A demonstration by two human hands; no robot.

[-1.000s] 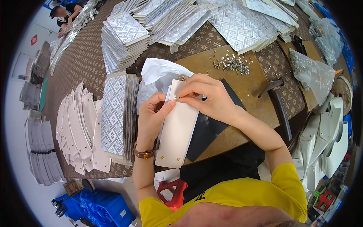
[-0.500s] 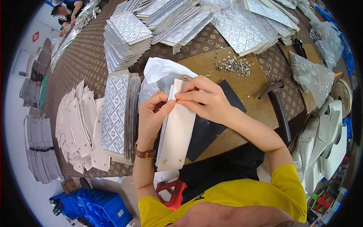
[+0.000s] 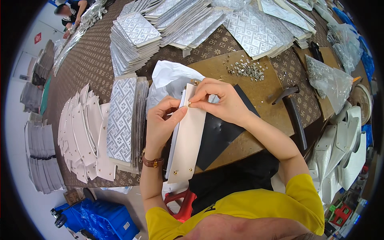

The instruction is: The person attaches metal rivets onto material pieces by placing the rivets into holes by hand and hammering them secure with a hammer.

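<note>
A long cream-white card panel [image 3: 188, 140] with small brass studs near its lower end stands tilted over a black mat [image 3: 220, 136]. My left hand [image 3: 162, 122] grips its left edge near the top. My right hand [image 3: 220, 102] pinches a small metal stud against the panel's upper end, fingertips touching the card. A loose heap of small metal studs [image 3: 246, 70] lies on the brown board [image 3: 264, 96] beyond my right hand.
A hammer [image 3: 294, 112] lies right of the mat. Silver-patterned panels [image 3: 122, 118] and white panels [image 3: 82, 132] stand stacked at left; more silver stacks [image 3: 136, 38] lie beyond. White plastic wrap [image 3: 168, 76] sits behind my hands. Another person [image 3: 74, 10] works far left.
The panel and both hands have shifted slightly lower and right; my right fingers now press a stud at the panel's top edge.
</note>
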